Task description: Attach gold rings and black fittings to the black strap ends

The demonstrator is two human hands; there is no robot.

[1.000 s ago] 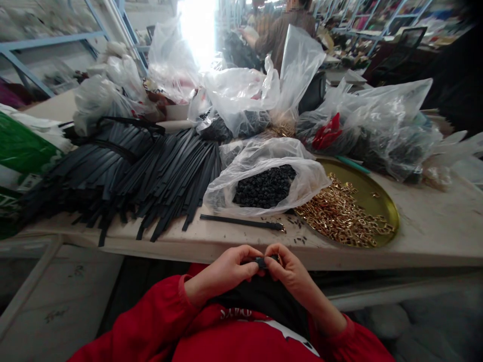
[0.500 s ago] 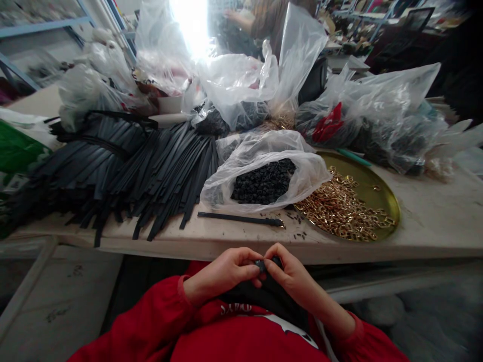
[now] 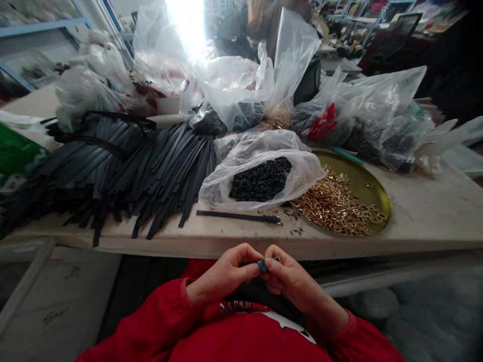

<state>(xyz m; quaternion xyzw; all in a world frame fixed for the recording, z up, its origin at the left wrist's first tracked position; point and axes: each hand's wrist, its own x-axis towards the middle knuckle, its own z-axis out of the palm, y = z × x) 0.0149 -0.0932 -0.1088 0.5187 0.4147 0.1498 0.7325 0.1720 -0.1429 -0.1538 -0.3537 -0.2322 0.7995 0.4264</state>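
Note:
My left hand (image 3: pixel 237 266) and my right hand (image 3: pixel 283 271) meet in front of my lap, just off the table's front edge. Between their fingertips is a short dark strap piece (image 3: pixel 262 266), pinched from both sides. A bit of gold metal (image 3: pixel 277 259) shows at my right fingers; most of it is hidden. On the table beyond lies a finished-looking black strap (image 3: pixel 237 216) with a gold buckle end. Behind it, an open clear plastic bag (image 3: pixel 211 193) holds many small black loops (image 3: pixel 260 180).
A round gold tray (image 3: pixel 383 201) heaped with gold buckles (image 3: pixel 339 206) stands at the right. Bundles of black straps (image 3: pixel 162 173) cover the left. Filled plastic bags (image 3: pixel 388 120) line the back; small dark bits (image 3: pixel 296 232) lie near the tray.
My right hand has turned a little, and gold metal now shows at its fingers. The dark piece stays pinched between both hands. The view has shifted slightly.

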